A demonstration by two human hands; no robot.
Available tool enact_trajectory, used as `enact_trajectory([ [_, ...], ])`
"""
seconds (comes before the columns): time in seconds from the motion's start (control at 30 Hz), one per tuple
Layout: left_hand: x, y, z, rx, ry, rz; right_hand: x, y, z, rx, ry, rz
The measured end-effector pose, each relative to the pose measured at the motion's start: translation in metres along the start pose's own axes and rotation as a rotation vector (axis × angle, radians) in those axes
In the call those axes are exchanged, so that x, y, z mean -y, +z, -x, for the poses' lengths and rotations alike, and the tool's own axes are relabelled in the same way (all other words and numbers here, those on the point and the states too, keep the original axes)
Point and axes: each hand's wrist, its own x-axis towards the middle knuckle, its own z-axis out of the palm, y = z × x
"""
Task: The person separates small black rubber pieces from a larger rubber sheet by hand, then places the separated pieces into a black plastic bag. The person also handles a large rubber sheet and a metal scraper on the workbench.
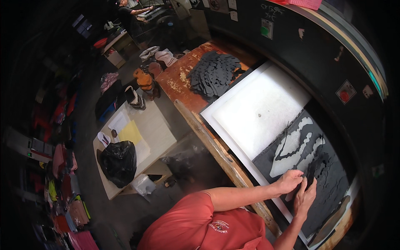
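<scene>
A dark grey sheet of material (333, 177) lies over the near part of a white cutting board (250, 116). Curved cut-outs in it let the white show through. Above the sheet, my right hand (305, 198) is closed around dark grey cut pieces (310, 170) that stick up past the fingers. My left hand (290, 182) is right beside it, fingers pinched together at the same pieces; its exact grip is partly hidden. Beyond the board, a heap of wavy-edged dark grey cut pieces (214, 73) rests on a worn reddish-brown table (177, 81).
A dark machine panel with a green button (265, 31) and a red button (344, 96) rises along the right. A wooden rail (216, 152) borders the board. Left, a pale table (160, 129) carries a black plastic bag (118, 163) and papers. Another person (135, 11) is far back.
</scene>
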Motion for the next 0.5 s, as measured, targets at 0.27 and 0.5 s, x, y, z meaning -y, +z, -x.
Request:
enact_trajectory([
  [0.27,-0.005,-0.011,-0.003,0.121,-0.177,0.331,0.006,-0.022,-0.011,0.253,-0.002,-0.275],
  [0.5,-0.015,-0.012,-0.01,0.027,0.127,-0.202,0.012,-0.019,-0.014,0.268,-0.083,-0.18],
])
